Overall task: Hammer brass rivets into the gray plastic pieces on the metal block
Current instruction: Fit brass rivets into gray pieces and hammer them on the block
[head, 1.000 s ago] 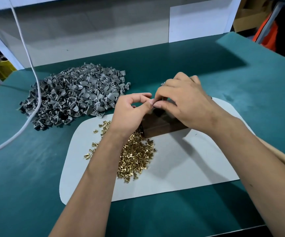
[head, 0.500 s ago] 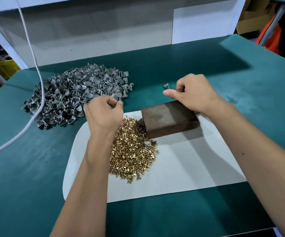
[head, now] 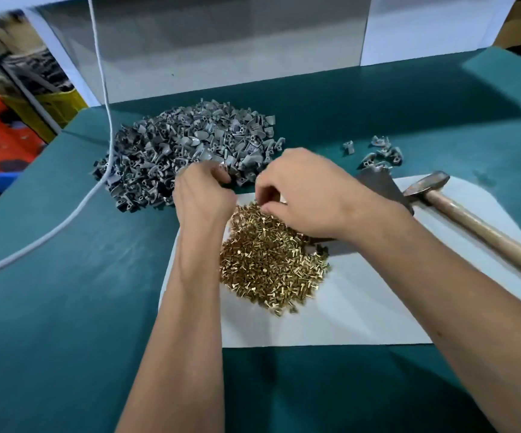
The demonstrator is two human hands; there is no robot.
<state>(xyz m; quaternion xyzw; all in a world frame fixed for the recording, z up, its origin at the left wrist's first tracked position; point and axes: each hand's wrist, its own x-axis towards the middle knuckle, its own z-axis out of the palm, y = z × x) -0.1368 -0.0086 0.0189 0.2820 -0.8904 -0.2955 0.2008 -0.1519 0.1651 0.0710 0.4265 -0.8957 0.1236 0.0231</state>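
Both hands work beside the heap of small brass rivets (head: pixel 271 260): left hand (head: pixel 203 195) curled into the gray plastic pieces (head: pixel 190 151), right hand (head: pixel 299 192) pinching at the heap's far edge, contents unclear. Risk: fingers scatter rivets or lift several.

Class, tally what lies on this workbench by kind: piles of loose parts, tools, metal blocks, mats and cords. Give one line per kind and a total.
Piles of loose parts: 3, the big gray plastic pile, the small gray cluster, the brass rivet pile
Tools: 1, the hammer
Metal blocks: 1, the block
Mats: 1, the white mat
Cords: 1, the white cord
Total: 7
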